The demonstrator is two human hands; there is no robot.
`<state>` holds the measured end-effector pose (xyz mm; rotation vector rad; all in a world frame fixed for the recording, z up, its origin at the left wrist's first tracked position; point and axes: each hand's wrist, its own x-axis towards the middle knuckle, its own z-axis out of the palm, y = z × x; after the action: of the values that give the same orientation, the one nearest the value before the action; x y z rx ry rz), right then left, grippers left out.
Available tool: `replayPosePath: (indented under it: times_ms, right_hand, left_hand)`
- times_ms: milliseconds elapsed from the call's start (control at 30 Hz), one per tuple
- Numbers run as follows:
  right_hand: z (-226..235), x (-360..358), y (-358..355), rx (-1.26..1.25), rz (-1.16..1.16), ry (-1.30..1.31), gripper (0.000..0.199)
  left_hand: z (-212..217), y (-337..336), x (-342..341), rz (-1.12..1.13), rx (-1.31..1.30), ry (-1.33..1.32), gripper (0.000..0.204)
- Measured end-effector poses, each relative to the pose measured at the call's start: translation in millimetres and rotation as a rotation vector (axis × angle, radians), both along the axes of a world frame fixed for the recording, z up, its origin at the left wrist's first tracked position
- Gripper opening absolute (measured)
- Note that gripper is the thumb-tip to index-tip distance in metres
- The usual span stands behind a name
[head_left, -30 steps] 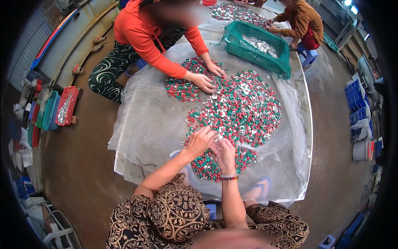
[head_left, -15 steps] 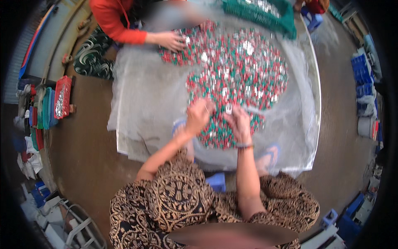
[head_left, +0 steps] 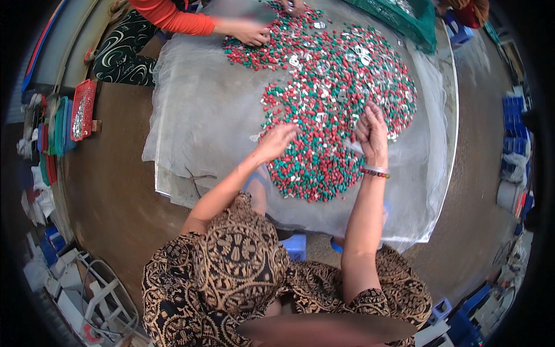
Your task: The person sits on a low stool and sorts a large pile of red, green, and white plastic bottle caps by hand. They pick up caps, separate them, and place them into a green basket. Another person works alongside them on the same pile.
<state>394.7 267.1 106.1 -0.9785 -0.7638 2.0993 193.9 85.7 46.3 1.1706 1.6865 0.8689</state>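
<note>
A spread of small red, green and white pieces (head_left: 315, 173) covers the middle of a sheet-covered table, with clear and white ring-like pieces (head_left: 361, 53) among them. At the spread's left edge, my left hand (head_left: 277, 143) has its fingers stretched over the pieces, holding nothing that I can see. My right hand (head_left: 373, 132) is raised above the spread's right side, its fingers curled and pinched together. Whatever may be in that pinch is too small or hidden to make out. A beaded bracelet (head_left: 374, 172) circles my right wrist.
Across the table, a person's hand (head_left: 251, 33) in a red sleeve touches the far left pieces. A green basket (head_left: 419, 32) stands at the far right. Mesh sheeting (head_left: 202, 115) covers the tabletop. Further left is a red basket (head_left: 84, 110) of shiny pieces.
My right hand has moved away and to the right, from a pale ring-like piece at the near middle. My left hand has shifted slightly away. The whole view has also shifted.
</note>
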Motion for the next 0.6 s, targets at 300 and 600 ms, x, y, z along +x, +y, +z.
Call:
replayPosePath:
  times_ms: [300, 600]
  right_hand:
    - [-56, -139, 148, 0.954, 0.358, -1.016, 0.038]
    - [-72, -186, 155, 0.261, 0.146, -0.346, 0.028]
  left_hand:
    - [11, -8, -4, -0.084, -0.231, -0.068, 0.028]
    - [22, -19, -37, 0.045, -0.264, -0.049, 0.026]
